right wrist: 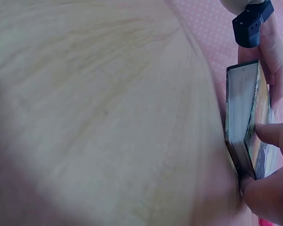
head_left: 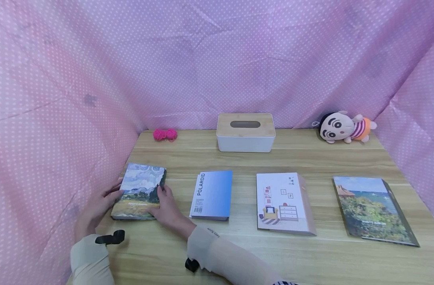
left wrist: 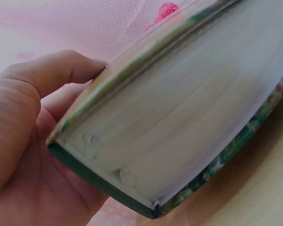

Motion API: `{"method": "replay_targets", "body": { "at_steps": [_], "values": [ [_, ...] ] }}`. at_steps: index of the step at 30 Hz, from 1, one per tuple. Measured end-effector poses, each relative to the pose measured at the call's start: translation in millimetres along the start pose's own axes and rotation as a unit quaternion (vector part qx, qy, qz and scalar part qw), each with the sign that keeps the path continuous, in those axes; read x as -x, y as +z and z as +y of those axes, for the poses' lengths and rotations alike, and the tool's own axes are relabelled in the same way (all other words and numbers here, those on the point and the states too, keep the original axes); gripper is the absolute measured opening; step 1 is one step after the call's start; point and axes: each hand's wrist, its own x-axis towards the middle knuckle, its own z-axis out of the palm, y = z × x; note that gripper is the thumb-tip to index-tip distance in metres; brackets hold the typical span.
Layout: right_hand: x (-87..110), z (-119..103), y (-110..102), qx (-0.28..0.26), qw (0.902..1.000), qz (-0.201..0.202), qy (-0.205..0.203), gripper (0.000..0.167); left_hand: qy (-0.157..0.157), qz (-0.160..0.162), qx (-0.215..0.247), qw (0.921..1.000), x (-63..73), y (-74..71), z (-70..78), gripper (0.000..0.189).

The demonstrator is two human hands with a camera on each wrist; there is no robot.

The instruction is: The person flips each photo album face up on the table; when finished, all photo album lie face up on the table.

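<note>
A photo album [head_left: 138, 186] with a painted landscape cover lies at the left end of the table. My left hand [head_left: 98, 205] grips its spine side, the thumb on the cover. At the opposite edge, my right hand [head_left: 168, 209] holds the album with its thumb on the cover and fingers at the side. The left wrist view shows the album's thick page block [left wrist: 165, 113] and green spine [left wrist: 94, 176] against the palm. In the right wrist view a fingertip [right wrist: 247, 183] tucks in at the album's lower corner.
To the right lie a blue Polaroid album [head_left: 213, 194], a white album with drawn furniture [head_left: 279, 202] and another landscape album [head_left: 375, 209]. Along the back are pink yarn [head_left: 165, 135], a tissue box [head_left: 245, 143] and a plush doll [head_left: 345, 127]. Pink dotted cloth [head_left: 202, 71] encloses the table.
</note>
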Motion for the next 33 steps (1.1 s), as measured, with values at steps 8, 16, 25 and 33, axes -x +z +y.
{"method": "replay_targets", "body": {
  "at_steps": [8, 16, 25, 33],
  "values": [
    [1.2, 1, 1, 0.038, 0.9992, -0.003, -0.013, 0.077, -0.002, 0.015, 0.007, 0.9999, -6.8, 5.2, -2.4, 0.073],
    [2.1, 2, 2, 0.046, 0.9987, 0.002, -0.020, 0.077, -0.014, 0.019, 0.010, 0.9997, -11.8, 7.9, -5.2, 0.069],
    [4.9, 2, 4, 0.052, 0.9984, 0.005, -0.023, 0.076, -0.015, 0.024, 0.006, 0.9996, -11.7, 8.7, -6.0, 0.070],
    [5.9, 1, 6, 0.077, 0.9966, 0.011, -0.028, 0.074, -0.035, 0.041, 0.020, 0.9983, -13.8, 10.1, -10.1, 0.066]
  ]
}}
